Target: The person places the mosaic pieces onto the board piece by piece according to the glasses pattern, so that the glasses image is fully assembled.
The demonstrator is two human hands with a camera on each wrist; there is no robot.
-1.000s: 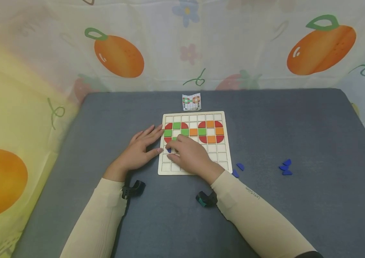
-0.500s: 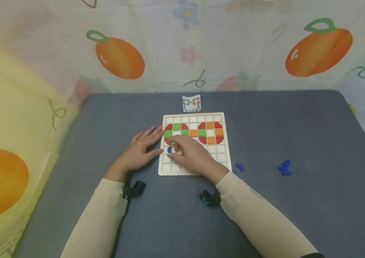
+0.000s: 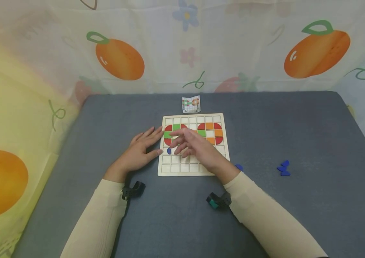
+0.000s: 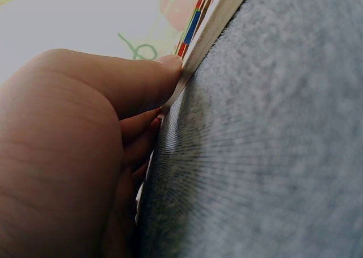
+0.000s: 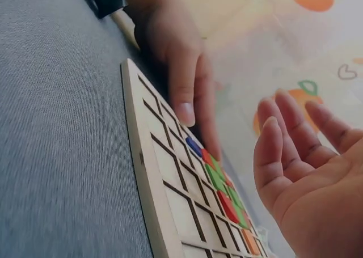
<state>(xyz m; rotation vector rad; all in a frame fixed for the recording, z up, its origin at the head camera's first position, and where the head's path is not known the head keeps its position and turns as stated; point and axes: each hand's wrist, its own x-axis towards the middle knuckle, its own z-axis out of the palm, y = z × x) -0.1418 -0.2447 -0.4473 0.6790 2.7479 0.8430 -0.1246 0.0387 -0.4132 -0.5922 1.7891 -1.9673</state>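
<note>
A wooden grid board [image 3: 193, 174] lies on the table, with red, green and orange tiles in two ring shapes across its upper rows. One blue half-round tile [image 3: 169, 151] sits in a left-column cell below the red corner tile. My left hand [image 3: 140, 149] rests flat at the board's left edge, thumb and fingertips touching the frame. Above the board hovers my right hand [image 3: 198, 147], fingers loosely spread and nothing in them; it covers part of the left ring in the head view. In the right wrist view the blue tile [image 5: 194, 146] shows near the left thumb.
A small printed pattern card [image 3: 191, 104] stands behind the board. Several blue tiles [image 3: 283, 168] lie to the right on the grey table [image 3: 314, 215]. Another blue tile [image 3: 239, 167] is beside the right wrist, partly hidden. A patterned cloth [image 3: 156, 21] hangs behind the table.
My right hand has let go of the blue tile, lifted off the board and shifted right, its fingers spreading. The blue tile stays in its cell. My left hand has stayed in place.
</note>
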